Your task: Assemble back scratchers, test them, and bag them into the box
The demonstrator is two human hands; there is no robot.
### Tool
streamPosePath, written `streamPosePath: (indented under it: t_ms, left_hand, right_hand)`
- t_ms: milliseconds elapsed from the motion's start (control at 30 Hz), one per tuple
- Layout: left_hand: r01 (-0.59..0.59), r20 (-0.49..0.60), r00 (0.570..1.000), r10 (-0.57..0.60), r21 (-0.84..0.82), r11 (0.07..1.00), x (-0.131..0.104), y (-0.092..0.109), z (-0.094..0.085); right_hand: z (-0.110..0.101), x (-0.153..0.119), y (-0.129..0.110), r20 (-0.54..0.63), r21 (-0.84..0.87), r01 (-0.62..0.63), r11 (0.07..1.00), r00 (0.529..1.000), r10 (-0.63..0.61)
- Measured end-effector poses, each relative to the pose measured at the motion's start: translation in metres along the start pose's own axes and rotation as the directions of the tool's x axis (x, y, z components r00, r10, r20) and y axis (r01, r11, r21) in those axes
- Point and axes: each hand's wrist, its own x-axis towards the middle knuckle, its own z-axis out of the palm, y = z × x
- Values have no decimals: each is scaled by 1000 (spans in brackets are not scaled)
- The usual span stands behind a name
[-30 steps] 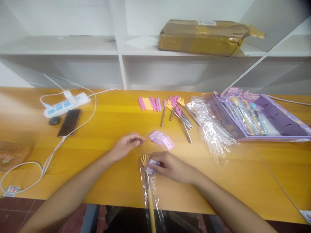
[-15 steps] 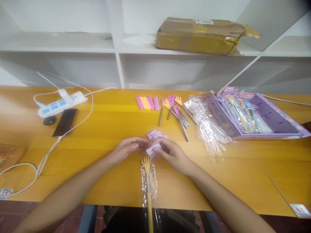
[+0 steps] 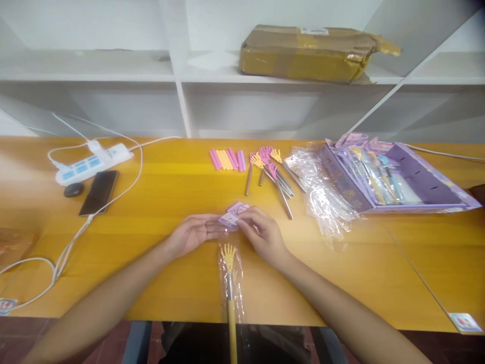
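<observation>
My right hand [image 3: 263, 233] pinches a small purple-and-white printed card [image 3: 229, 219] between thumb and fingers. My left hand [image 3: 195, 233] is palm up with its fingers stretched out, and their tips reach the card's left side. Just behind the held card lie more purple cards [image 3: 238, 207] on the table. Nearer to me, below both hands, a yellow hand-shaped back scratcher [image 3: 228, 258] lies in a clear plastic sleeve [image 3: 238, 283], its handle extending past the table's front edge.
Behind my hands are several pink and yellow back scratchers [image 3: 280, 177] with metal rods, and coloured tubes [image 3: 227, 160]. Clear bags [image 3: 326, 197] lie beside a purple box [image 3: 435, 177] of packed scratchers. A power strip [image 3: 94, 164], phone [image 3: 99, 193] and white cables are at left.
My right hand has brought the card slightly left and up. My left hand has turned its palm upward, with its fingers stretched toward the card.
</observation>
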Motion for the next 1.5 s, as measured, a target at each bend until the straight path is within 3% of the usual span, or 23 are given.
streamPosePath:
  t_ms: [167,367,667,1500]
  left_hand:
    - [29,35,999,-29,-21,999,0,1,1]
    - [23,25,999,-21,-68,997,-3,0,-2]
    - [28,16,1000,-27,-43,999,-4,-3,-8]
    - [90,81,993,-86,-35,995,-4,3,-2]
  right_hand:
    - [0,-1,4,4,-116,84,990,996,-84]
    - [-6,-1,5,96,-238,183,954,982,-164]
    - [-12,1,4,170,-252,275,928,957,-237]
    - [-12,-1,4,273,-257,270,928,941,-198]
